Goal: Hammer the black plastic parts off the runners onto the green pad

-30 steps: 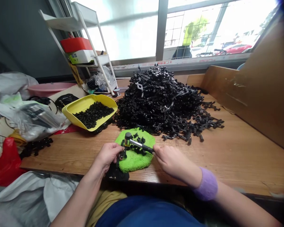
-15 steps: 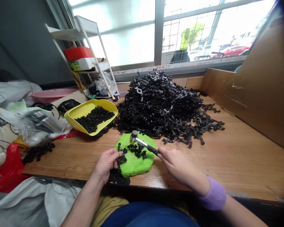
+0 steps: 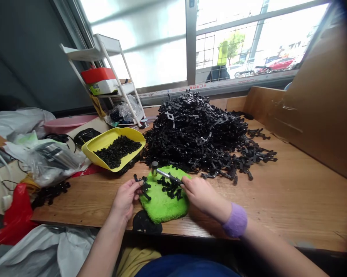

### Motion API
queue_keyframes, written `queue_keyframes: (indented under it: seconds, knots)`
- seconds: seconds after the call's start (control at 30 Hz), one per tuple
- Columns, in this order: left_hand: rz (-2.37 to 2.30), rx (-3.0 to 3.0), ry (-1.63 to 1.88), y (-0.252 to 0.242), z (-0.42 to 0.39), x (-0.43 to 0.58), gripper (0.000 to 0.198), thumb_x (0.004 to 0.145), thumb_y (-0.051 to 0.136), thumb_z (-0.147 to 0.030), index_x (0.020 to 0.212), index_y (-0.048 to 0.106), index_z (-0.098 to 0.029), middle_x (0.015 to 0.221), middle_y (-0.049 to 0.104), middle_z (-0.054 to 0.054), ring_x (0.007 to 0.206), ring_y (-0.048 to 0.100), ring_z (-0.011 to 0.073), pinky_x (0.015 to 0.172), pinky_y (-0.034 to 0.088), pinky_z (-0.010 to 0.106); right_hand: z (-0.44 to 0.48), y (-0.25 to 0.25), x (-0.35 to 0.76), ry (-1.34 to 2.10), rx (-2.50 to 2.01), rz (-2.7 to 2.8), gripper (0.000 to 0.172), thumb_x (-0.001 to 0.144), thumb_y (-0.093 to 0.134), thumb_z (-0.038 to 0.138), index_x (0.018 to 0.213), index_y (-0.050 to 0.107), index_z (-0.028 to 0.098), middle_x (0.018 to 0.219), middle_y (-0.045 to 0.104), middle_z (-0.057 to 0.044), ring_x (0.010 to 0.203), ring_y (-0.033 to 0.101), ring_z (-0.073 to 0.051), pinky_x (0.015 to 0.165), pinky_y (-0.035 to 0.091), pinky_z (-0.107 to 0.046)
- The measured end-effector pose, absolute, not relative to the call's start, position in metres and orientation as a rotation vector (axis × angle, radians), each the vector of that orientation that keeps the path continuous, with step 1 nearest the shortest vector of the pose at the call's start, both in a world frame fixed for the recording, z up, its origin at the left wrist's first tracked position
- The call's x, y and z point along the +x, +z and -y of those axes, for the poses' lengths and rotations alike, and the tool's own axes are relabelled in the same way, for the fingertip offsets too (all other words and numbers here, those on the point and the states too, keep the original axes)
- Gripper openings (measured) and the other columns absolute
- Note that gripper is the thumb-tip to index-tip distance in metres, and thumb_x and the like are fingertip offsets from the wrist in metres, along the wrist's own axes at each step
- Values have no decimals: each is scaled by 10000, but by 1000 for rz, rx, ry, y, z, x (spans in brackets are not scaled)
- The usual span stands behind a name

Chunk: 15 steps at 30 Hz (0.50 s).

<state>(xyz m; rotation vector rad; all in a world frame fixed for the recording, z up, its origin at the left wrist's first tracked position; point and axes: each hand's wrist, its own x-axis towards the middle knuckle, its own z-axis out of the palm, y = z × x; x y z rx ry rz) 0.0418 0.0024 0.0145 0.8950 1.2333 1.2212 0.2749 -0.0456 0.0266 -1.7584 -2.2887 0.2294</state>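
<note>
My left hand (image 3: 125, 198) pinches a branched black plastic piece (image 3: 144, 187) at the left edge of a bright green microfibre pad (image 3: 164, 204). My right hand (image 3: 200, 194) grips the black handle of a small steel-shafted mallet (image 3: 164, 173), whose head (image 3: 154, 168) hangs over the pad's far edge. Several small black plastic pieces (image 3: 170, 187) lie on the pad between my hands. Behind it rises a large heap of black plastic runners (image 3: 196, 134). A flat black piece (image 3: 147, 224) sticks out under the pad's near edge.
A yellow scoop tray (image 3: 112, 152) of small black parts stands left of the heap on the wooden table (image 3: 277, 204). Plastic bags and loose black pieces lie at left. A cardboard panel (image 3: 303, 127) stands at right; a white shelf rack (image 3: 104, 77) stands by the window.
My right hand has moved left and brought the mallet head farther over the pad's far edge. My left hand has drawn the black piece toward the pad's left edge. The view has tilted slightly upward.
</note>
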Motion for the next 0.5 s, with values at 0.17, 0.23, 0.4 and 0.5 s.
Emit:
queue_keyframes:
  seconds: [0.17, 0.23, 0.4, 0.5]
  knots:
    - [-1240, 896, 1075, 21, -23, 51, 194, 571, 726, -155, 691, 588, -89, 598, 603, 4, 407, 468, 25, 318, 202, 107, 51, 24, 292, 413, -1656, 2182, 223, 957, 351, 238, 872, 543, 162, 807, 605, -52, 697, 555, -166, 608, 347, -238]
    - [-1255, 902, 1043, 22, -28, 54, 191, 579, 720, -157, 707, 597, -87, 630, 629, 29, 404, 483, 29, 310, 182, 108, 55, 25, 298, 484, -1610, 2137, 221, 954, 348, 223, 921, 557, 162, 846, 610, -60, 736, 558, -176, 624, 352, -242]
    - [-1273, 920, 1031, 23, -29, 60, 193, 565, 713, -151, 708, 599, -90, 610, 636, 35, 390, 500, 38, 302, 139, 108, 64, 29, 302, 370, -1717, 2213, 203, 941, 368, 221, 998, 555, 163, 786, 599, -66, 719, 554, -203, 609, 332, -260]
    - [-1288, 953, 1020, 23, -29, 63, 206, 567, 715, -169, 710, 589, -91, 588, 622, 25, 381, 489, 31, 306, 140, 102, 65, 29, 301, 380, -1712, 2233, 182, 938, 380, 215, 970, 549, 157, 764, 592, -63, 698, 550, -200, 619, 332, -264]
